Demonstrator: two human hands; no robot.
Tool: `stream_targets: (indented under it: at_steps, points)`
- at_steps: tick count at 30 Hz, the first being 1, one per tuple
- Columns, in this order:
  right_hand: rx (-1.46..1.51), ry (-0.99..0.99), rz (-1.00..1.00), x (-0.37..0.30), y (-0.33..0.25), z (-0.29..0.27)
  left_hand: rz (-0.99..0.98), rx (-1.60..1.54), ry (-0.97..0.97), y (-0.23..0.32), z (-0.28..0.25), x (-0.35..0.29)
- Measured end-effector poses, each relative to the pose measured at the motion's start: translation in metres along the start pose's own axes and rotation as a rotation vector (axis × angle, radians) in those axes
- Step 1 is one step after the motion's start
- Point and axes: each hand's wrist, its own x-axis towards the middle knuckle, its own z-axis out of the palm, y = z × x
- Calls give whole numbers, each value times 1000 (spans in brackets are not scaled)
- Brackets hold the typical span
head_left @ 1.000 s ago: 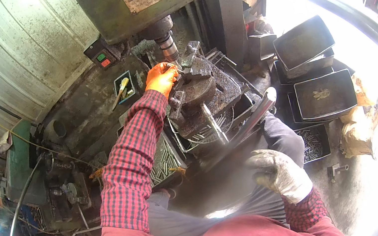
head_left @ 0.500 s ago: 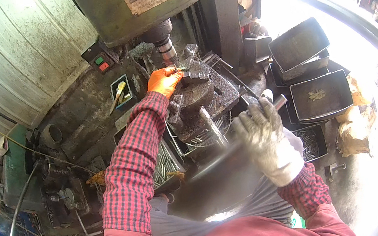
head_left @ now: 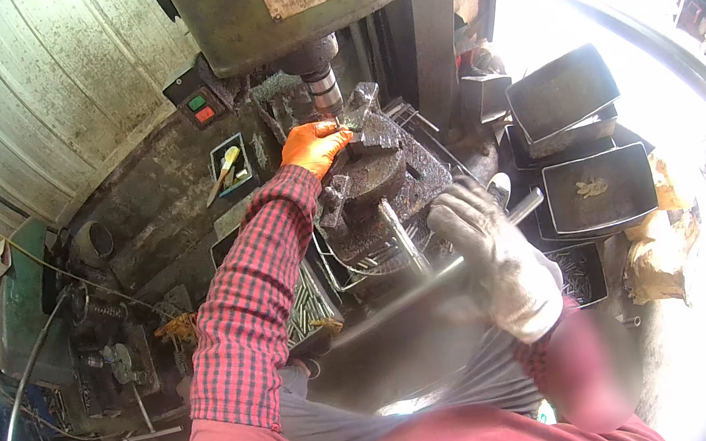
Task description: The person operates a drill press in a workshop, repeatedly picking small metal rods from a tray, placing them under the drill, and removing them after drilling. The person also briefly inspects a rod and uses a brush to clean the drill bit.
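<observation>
One orange-gloved left hand (head_left: 316,147) at 12 o'clock pinches a small metal piece (head_left: 343,128) beneath a drill chuck (head_left: 324,93), at a grimy vise (head_left: 372,177); at 4 o'clock, the pale-gloved right hand (head_left: 500,261) spans a metal bar (head_left: 525,207), its grip impossible to tell; black trays (head_left: 560,99) sit at 3 o'clock.

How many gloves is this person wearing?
2: an orange glove on the left hand and a dirty pale glove on the right hand. Any worn underneath would be hidden.
</observation>
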Motion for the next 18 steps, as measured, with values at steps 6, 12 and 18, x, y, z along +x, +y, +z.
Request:
stream_targets:
  at_steps: [6,12,18]
  points:
    - [298,-325,1081,-15,-7,100,4,-45,22,-5,2,3]
    - [783,-335,37,24,-76,63,-5,-26,13,-3,1,3]
    - [-528,3,-148,78,-55,-53,43,-59,7,1,1,-1]
